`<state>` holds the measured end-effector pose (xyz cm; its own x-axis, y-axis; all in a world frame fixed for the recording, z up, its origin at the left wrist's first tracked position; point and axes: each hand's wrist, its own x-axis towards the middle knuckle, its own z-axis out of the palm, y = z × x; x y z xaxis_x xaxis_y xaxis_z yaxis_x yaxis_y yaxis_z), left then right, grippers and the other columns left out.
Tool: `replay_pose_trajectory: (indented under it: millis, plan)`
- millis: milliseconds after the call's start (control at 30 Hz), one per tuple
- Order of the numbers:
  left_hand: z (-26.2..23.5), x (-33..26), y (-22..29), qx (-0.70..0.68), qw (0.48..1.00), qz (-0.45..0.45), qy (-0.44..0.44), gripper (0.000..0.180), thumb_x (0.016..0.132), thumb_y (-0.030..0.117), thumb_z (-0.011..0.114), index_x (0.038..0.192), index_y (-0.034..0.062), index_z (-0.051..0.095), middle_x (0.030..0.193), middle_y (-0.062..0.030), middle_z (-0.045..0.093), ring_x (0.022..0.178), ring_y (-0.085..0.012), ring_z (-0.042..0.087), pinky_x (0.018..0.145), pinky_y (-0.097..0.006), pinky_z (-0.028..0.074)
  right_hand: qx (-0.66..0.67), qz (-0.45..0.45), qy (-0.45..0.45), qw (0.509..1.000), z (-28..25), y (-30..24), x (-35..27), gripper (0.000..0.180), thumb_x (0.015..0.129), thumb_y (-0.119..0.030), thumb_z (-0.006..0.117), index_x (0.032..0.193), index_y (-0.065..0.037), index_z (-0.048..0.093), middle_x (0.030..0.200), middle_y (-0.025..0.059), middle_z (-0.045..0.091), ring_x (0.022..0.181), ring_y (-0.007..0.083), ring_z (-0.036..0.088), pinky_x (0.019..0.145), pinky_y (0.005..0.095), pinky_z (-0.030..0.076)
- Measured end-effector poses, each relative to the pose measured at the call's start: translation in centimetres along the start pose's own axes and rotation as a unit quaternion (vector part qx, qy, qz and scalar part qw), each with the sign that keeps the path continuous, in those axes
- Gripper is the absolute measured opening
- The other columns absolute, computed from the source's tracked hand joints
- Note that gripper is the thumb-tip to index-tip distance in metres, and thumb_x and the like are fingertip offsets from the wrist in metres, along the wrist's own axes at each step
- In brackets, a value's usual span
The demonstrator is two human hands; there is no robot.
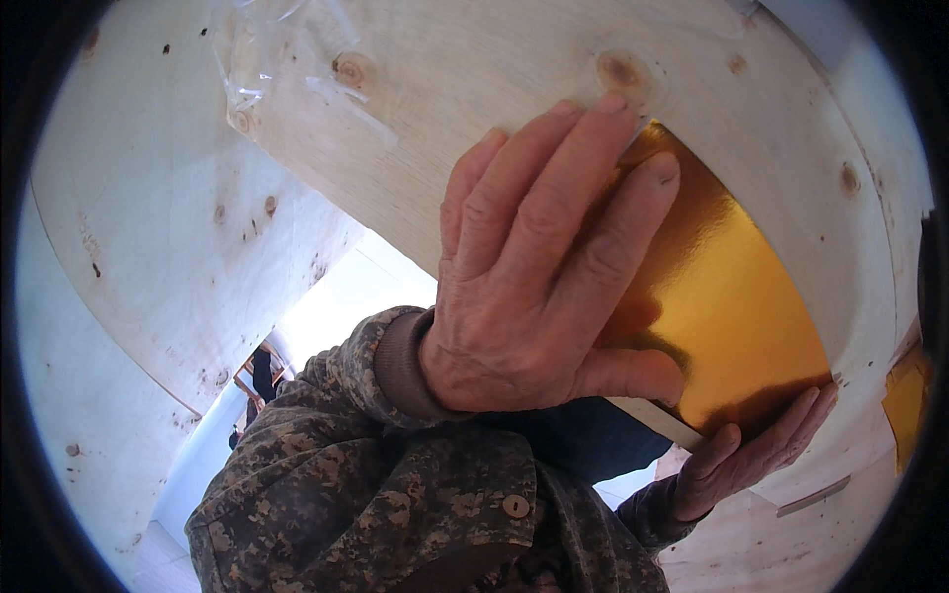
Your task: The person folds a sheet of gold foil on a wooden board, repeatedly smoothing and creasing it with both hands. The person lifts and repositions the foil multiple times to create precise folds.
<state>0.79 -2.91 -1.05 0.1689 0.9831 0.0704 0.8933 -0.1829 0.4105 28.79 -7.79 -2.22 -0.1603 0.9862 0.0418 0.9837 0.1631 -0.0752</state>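
Flat-palmed left hand [539,267] presses gold foil sheet [722,296] onto plywood board [474,128], right hand [751,445] cupping its lower edge; smoothing outward appears due.

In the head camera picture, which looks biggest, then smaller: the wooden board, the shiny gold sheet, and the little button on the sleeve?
1. Wooden board: it spans most of the picture.
2. Gold sheet, pressed by the left hand.
3. Sleeve button, by far the smallest.
All sit close to the camera, so real sizes stay unsure.
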Motion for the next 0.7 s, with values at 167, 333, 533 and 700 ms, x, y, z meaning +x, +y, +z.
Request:
replay_pose_trajectory:
  millis: [167,333,533,700]
  plan:
    - [-0.01,0.13,0.07,0.003,1.000,-0.002,-0.003,0.103,0.079,0.084,0.045,0.126,-0.0055,0.062,0.136,-0.0303,0.051,0.124,-0.0422,0.051,0.107,-0.045,0.041,0.001,0.002,0.001,1.000,0.01,-0.10,0.03,0.076,0.097,-0.068,0.025,0.151,-0.016,0.037,0.156,0.0125,0.038,0.143,0.0320,0.038,0.115,0.0530,0.034]
    - [-0.11,0.07,-0.02,0.018,1.000,0.000,-0.006,0.101,0.078,0.083,0.047,0.126,-0.0045,0.062,0.136,-0.0297,0.051,0.124,-0.0415,0.051,0.107,-0.045,0.041,0.046,-0.010,-0.023,0.999,-0.38,-0.06,-0.02,0.076,0.102,-0.058,0.029,0.150,0.000,0.035,0.156,0.0245,0.031,0.144,0.0405,0.030,0.118,0.0537,0.024]
    - [0.52,0.06,0.16,-0.007,0.999,-0.010,0.029,0.092,0.084,0.078,0.045,0.127,-0.0023,0.063,0.139,-0.0263,0.051,0.125,-0.0392,0.051,0.104,-0.049,0.039,-0.002,0.001,-0.001,1.000,-0.19,0.04,-0.05,0.075,0.097,-0.067,0.025,0.151,-0.016,0.037,0.155,0.0132,0.038,0.142,0.0328,0.038,0.115,0.0527,0.034]
    - [0.46,-0.05,0.10,0.003,1.000,-0.004,0.027,0.093,0.084,0.078,0.044,0.127,-0.0022,0.063,0.139,-0.0264,0.051,0.126,-0.0395,0.051,0.104,-0.049,0.039,-0.002,-0.001,-0.002,1.000,-0.15,0.13,-0.07,0.075,0.098,-0.067,0.025,0.151,-0.016,0.037,0.155,0.0136,0.038,0.142,0.0332,0.039,0.114,0.0522,0.034]
